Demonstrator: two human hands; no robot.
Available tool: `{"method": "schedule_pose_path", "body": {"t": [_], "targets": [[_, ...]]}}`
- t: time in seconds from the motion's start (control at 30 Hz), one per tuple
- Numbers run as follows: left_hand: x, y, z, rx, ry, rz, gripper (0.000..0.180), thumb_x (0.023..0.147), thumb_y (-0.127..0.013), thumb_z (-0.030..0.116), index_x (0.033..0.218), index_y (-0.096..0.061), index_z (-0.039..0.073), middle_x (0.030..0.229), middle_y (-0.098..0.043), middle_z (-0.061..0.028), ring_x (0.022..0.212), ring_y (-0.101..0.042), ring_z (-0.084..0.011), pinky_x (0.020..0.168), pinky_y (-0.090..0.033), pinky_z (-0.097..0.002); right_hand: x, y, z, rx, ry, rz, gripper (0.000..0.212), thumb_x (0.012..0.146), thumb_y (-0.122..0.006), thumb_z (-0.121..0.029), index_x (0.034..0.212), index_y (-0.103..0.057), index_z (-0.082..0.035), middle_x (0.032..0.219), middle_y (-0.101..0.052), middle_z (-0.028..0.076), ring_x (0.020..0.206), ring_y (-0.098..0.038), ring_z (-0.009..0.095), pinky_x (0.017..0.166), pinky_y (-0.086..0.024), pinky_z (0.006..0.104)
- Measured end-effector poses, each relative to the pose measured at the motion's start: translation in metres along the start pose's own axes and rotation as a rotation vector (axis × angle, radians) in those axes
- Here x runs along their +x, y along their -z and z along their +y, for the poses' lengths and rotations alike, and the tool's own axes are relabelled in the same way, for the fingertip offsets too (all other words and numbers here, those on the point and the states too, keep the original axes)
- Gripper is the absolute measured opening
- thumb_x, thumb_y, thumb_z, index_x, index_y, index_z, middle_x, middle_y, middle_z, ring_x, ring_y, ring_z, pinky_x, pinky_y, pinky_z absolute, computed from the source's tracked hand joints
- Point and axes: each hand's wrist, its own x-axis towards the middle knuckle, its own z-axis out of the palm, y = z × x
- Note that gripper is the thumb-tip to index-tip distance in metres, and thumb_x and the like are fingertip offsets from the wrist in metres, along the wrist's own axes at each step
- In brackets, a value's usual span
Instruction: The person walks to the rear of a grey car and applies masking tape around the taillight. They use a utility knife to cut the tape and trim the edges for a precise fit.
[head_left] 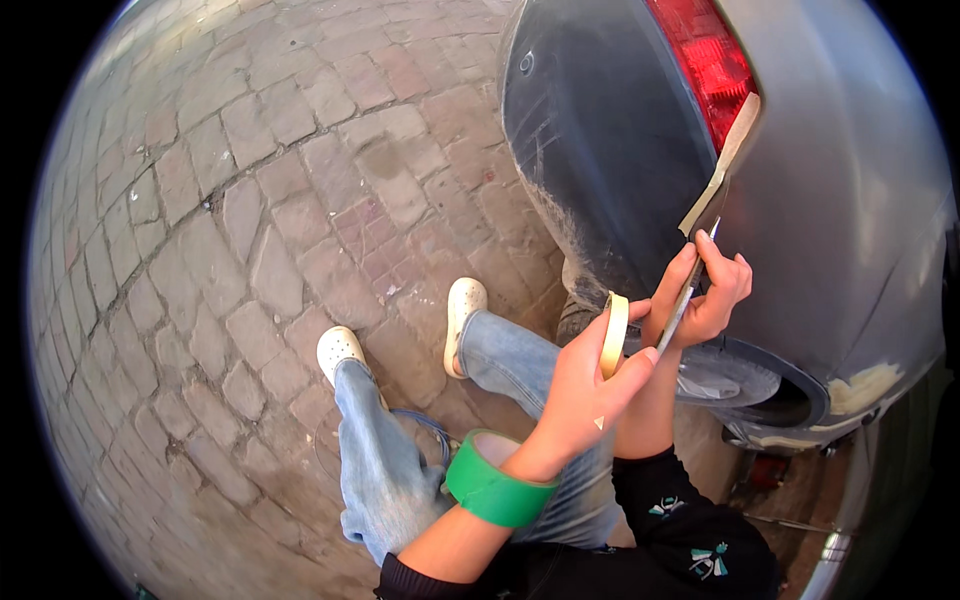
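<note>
My left hand is closed round a narrow roll of cream masking tape. A wide roll of green tape hangs round my left wrist like a bracelet. A small triangular scrap of tape sticks to the back of that hand. My right hand pinches a slim grey metal tool with a pointed upper tip; its lower end reaches my left thumb. Just above my right fingertips, a strip of masking tape runs along the edge below the red tail light of a car.
The grey car body and dark panel fill the right side. Below my hands is a rounded dark opening near a patch with bare filler. Paving stones lie around my cream clogs. A blue cable lies by my leg.
</note>
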Motion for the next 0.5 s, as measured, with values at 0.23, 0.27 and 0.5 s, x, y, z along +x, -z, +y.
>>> {"method": "schedule_pose_path", "body": {"t": [0.23,0.27,0.5], "targets": [[-0.001,0.001,0.001,-0.014,-0.003,0.021,0.045,0.084,-0.059,0.009,0.128,-0.05,0.001,0.078,-0.05,0.0064,0.064,-0.04,0.0005,0.058,-0.033,-0.0173,0.005,-0.005,-0.004,-0.008,0.027,-0.016,0.02,0.076,-0.065,0.001,0.095,-0.064,-0.005,0.076,-0.059,0.002,0.069,-0.053,0.019,0.088,-0.039,0.0402],[0.001,0.0,-0.002,-0.033,-0.021,0.033,0.045,0.085,-0.059,0.009,0.128,-0.05,0.001,0.075,-0.049,0.0069,0.062,-0.04,0.0003,0.057,-0.032,-0.0175,0.006,-0.006,-0.004,-0.014,0.034,-0.013,0.02,0.076,-0.065,0.0,0.095,-0.064,-0.005,0.076,-0.058,0.002,0.069,-0.053,0.019,0.088,-0.039,0.0401],[-0.001,0.004,0.016,-0.306,0.153,0.097,0.038,0.087,-0.053,0.014,0.123,-0.056,0.002,0.07,-0.048,0.0046,0.052,-0.038,-0.0022,0.052,-0.031,-0.0179,0.013,-0.017,-0.004,-0.034,0.12,0.017,0.02,0.075,-0.065,0.001,0.094,-0.064,-0.005,0.071,-0.056,0.001,0.064,-0.05,0.017,0.085,-0.04,0.0388]]}}
